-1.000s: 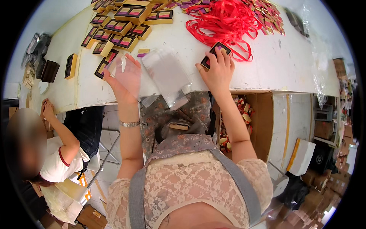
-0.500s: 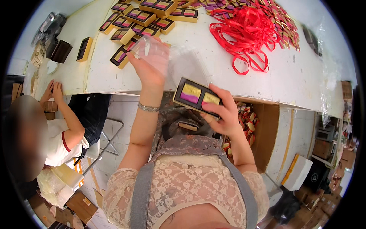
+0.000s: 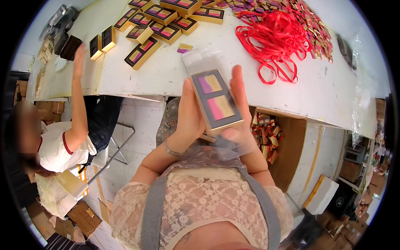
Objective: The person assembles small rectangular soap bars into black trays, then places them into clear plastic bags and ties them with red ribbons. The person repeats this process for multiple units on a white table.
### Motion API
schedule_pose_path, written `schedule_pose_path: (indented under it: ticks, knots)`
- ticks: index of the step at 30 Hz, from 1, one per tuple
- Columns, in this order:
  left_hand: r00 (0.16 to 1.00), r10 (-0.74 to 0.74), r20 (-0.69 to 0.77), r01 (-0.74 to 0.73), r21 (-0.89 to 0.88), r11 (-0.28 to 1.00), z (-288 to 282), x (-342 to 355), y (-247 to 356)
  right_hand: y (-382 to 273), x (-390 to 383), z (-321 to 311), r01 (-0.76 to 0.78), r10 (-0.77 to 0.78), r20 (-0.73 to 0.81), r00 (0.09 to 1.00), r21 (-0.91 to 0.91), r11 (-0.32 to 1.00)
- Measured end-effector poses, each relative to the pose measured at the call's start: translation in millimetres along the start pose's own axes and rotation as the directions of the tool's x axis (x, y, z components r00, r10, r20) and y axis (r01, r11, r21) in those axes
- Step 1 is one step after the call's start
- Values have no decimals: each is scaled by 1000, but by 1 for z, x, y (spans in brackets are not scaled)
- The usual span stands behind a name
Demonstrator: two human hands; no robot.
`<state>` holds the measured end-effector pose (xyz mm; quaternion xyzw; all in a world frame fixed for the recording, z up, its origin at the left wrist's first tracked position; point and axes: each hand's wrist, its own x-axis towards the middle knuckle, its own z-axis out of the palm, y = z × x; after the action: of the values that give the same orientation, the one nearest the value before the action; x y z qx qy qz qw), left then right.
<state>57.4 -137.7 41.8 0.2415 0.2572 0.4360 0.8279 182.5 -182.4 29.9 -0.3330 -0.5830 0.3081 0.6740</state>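
Between my two hands, just off the table's front edge, is a small gold-edged box (image 3: 214, 99) holding two wrapped pieces in purple, pink and gold. A clear plastic sleeve (image 3: 198, 59) surrounds it, at least in part, and extends past its far end. My left hand (image 3: 189, 112) grips the box along its left side. On its right side is my right hand (image 3: 240, 110), with the thumb at the near end and a finger stretched up along the edge. More clear film (image 3: 229, 151) hangs below my hands. A loose wrapped piece (image 3: 184, 48) lies on the table beyond the sleeve.
Several filled gold boxes (image 3: 160, 31) are piled at the back left. Tangled red ribbon (image 3: 277, 41) and many small wrapped pieces (image 3: 314, 31) lie back right. An open carton (image 3: 287, 146) stands below the table edge. A co-worker's hand (image 3: 78, 58) is beside a dark box at left.
My left hand has come down to the box, which has turned lengthwise and has the clear sleeve around it. The co-worker's arm has reached forward; a second open gold box stands near the first.
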Motion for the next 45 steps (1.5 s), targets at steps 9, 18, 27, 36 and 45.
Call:
schedule_pose_path:
  ticks: [9,18,27,36,45]
  knots:
    - [807,328,491,-539,839,72,2,-15,12,-5,14,10,-352,302,-310,902,-120,928]
    - [912,164,376,-410,836,364,-21,-18,0,6,-4,6,-435,506,-274,818,281,855]
    - [934,208,291,-355,691,629,-21,-33,5,-9,10,-10,-553,558,-3,830,133,823]
    - [696,338,633,-658,751,-51,-21,-29,27,-44,-14,-10,71,27,180,983,-518,852]
    - [984,-132,120,99,250,963,-32,-20,27,-24,5,-77,-147,-63,-217,974,-818,556]
